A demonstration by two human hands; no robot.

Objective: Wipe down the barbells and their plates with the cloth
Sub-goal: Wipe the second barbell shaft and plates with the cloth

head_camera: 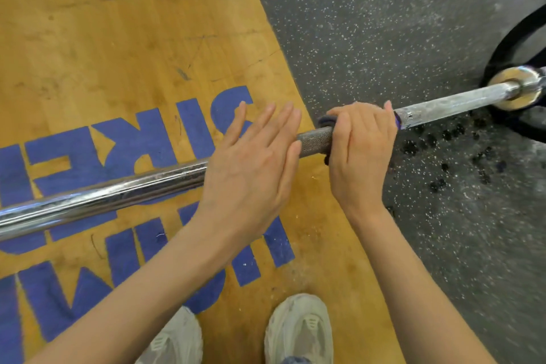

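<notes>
Fingers [348, 124] of the right hand [359, 151] curl over the barbell [103, 195], clenched around a dark purple cloth [325, 121] that wraps the shaft; only small bits of the fabric show, one bunch at the left of the knuckles, a scrap under the heel of the hand, and a purple edge by the little finger side. Beside it, the left hand [251, 168] lies flat with its fingers straight and close together, released and gripping nothing. Its palm sits over the bar, though whether it presses on the metal or hovers just above cannot be told from this angle.

Running from the lower left edge up toward the right, the barbell crosses the whole view. Its left stretch is smooth and shiny, a short knurled section shows between the two hands, and past the right hand the shaft looks pale and streaked (wet or chalky, it is hard to say which). At the far right the shaft meets a polished collar [517, 89], behind which a black plate [502, 50] stands on edge.

Below the bar lies a wooden platform [133, 23] painted with large blue letters, bordered on the right by speckled grey rubber flooring [384, 23]. Dark spots [443, 154] dot that rubber under the shaft. Two pale sneakers [298, 328] stand on the wood at the bottom edge.
</notes>
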